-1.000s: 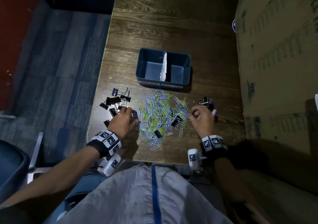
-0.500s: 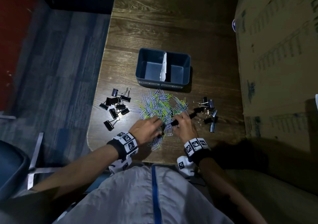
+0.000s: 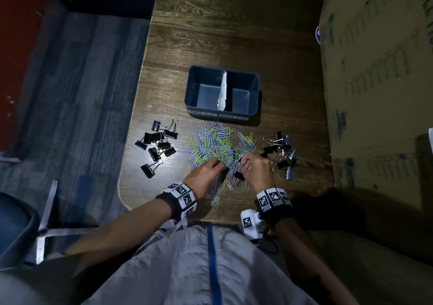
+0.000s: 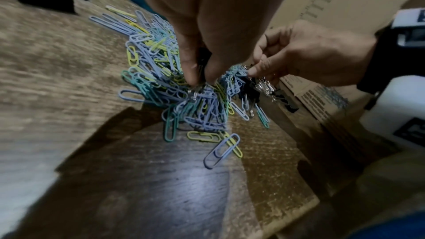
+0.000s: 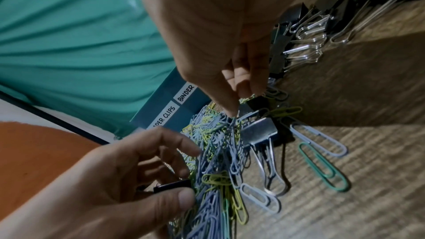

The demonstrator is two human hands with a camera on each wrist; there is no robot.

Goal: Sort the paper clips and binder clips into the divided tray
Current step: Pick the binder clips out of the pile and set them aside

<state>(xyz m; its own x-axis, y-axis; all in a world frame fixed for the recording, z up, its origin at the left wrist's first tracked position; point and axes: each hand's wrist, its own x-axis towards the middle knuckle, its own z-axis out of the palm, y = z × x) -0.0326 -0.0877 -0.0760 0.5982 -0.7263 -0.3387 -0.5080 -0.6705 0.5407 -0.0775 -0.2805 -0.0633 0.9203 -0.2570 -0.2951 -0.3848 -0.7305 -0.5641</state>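
A heap of blue, green and yellow paper clips [image 3: 218, 147] lies on the wooden table in front of the dark blue divided tray [image 3: 255, 89], whose two compartments look empty. Black binder clips lie in one group to the left [image 3: 159, 142] and one to the right [image 3: 281, 150]. Both hands are in the near side of the heap. My left hand [image 4: 200, 79] pinches a black binder clip [image 5: 172, 185] between thumb and fingers. My right hand [image 5: 232, 112] pinches at another binder clip [image 5: 257, 132] tangled among paper clips.
A large cardboard box [image 3: 379, 81] stands along the table's right side, close to the right binder clips. The tray's front carries labels for paper clips on the left and binder clips on the right [image 5: 184, 95]. The table's left edge [image 3: 131, 140] drops to blue carpet.
A second ago each hand was at its own binder clip group at the sides. Both have since moved inward to the near middle of the paper clip heap and closed on clips there.
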